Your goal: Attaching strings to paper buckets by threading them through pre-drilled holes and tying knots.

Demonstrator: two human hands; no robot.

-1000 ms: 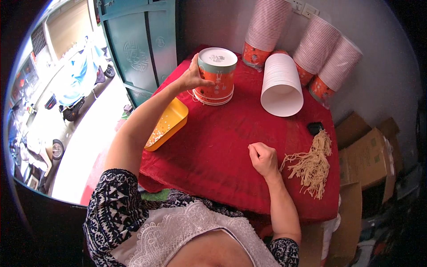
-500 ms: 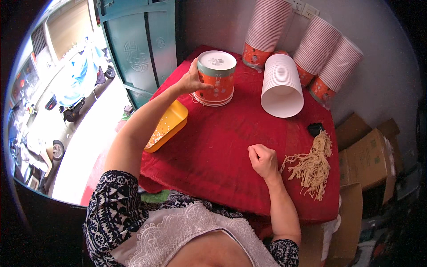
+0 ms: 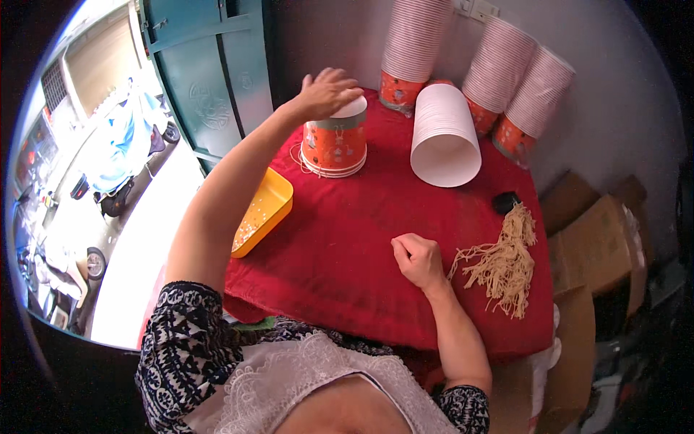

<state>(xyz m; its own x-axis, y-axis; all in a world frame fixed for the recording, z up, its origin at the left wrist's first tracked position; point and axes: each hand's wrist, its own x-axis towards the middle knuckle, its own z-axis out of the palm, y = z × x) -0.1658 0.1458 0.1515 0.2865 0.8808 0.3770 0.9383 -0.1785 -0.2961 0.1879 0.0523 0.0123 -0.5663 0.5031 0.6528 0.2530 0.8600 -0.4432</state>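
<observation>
I'm seeing a red tablecloth (image 3: 376,239) across mid-frame, a matt, slightly coarse weave. At upper centre an orange paper cup (image 3: 334,145) is showing a faintly glossy printed wall and a matt white lid. Right of it, the white cup stack (image 3: 443,134) on its side is looking like smooth, matt paper. The yellow tray (image 3: 264,211) at left is reading as glossy plastic. The string bundle (image 3: 504,264) at right is looking fibrous and rough.

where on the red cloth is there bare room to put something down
The red tablecloth is barest between the yellow plastic tray, the orange paper cup under the left hand, and the fisted right hand. The back is crowded with tall stacked cups; the tan string bundle fills the right.
</observation>
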